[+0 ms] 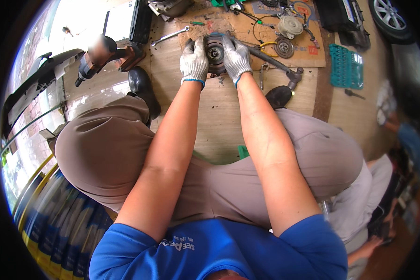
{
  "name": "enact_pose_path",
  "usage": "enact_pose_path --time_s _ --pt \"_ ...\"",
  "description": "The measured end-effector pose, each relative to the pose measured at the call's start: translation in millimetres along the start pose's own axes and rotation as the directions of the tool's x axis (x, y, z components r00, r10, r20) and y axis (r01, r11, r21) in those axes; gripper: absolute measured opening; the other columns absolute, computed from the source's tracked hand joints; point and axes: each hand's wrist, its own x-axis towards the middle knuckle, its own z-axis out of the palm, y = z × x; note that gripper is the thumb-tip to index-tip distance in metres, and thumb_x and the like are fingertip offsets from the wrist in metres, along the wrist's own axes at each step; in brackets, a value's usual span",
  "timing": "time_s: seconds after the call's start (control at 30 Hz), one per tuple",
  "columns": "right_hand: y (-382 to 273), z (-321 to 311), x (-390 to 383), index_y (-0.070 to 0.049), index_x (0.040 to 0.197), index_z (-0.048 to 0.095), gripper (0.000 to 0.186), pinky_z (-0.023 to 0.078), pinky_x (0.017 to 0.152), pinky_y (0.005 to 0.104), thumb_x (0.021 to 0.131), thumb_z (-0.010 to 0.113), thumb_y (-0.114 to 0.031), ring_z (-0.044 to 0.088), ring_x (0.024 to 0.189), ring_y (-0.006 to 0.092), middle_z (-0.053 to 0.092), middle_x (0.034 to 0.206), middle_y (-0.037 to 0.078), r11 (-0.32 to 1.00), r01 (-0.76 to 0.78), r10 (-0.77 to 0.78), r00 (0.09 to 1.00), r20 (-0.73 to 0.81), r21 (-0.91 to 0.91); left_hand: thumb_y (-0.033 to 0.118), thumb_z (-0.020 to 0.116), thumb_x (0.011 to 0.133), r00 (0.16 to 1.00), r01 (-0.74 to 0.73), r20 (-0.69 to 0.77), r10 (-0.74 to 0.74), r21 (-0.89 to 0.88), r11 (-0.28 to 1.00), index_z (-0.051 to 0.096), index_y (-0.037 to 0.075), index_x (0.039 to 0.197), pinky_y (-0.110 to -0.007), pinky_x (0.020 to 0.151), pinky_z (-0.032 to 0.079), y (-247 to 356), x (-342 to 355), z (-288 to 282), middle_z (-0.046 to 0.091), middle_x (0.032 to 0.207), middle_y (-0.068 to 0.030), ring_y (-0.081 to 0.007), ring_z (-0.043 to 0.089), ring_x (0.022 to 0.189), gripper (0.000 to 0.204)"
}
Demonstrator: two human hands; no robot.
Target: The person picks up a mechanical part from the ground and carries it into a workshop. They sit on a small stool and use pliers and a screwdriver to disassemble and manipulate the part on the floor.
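My left hand (193,60) and my right hand (236,58), both in white knit gloves with blue cuffs, grip a dark round metal part (214,53) from either side, fingers wrapped at its rim. It has a ringed hub in its centre and sits at the cardboard's (308,59) edge on the floor between my feet. A long-handled hammer (294,76) lies just right of my right hand, near a smaller metal disc (283,47) and a pale round component (289,27) with wires. A combination wrench (170,35) lies beyond my left hand.
A cordless power tool (88,67) is at left, near hoses or bottles in a yellow rack (56,219). A teal socket case (340,65), a wheel (388,16) and a black case (331,14) are at right. Other people's legs and hands (373,196) show at lower right.
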Motion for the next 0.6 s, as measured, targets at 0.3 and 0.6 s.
enact_pose_path --time_s 0.3,0.6 --pt "8.9 2.8 3.9 0.003 0.117 0.069 0.041 0.05 0.089 0.0368 0.099 0.061 -0.033 0.068 0.101 0.0273 0.073 0.11 0.02 0.998 0.048 -0.048 0.999 -0.002 -0.048 0.034 0.047 0.103 0.994 -0.108 -0.001 0.108 0.02 0.994 0.063 0.012 0.131 -0.042 0.093 0.051 -19.2 4.8 4.9 0.067 0.123 -0.0236 -0.0397 0.067 0.107 0.039" --pt "-6.3 3.6 -2.8 -0.001 0.113 0.07 0.04 0.052 0.088 0.0407 0.097 0.061 -0.036 0.07 0.102 0.0346 0.073 0.107 0.023 0.996 0.005 -0.008 1.0 -0.024 -0.086 0.045 0.055 0.098 0.992 0.035 -0.113 -0.047 -0.1 0.994 0.071 0.001 0.115 -0.041 0.091 0.051 0.0 1.0 3.9 0.073 0.107 -0.0219 -0.0369 0.069 0.104 0.05"
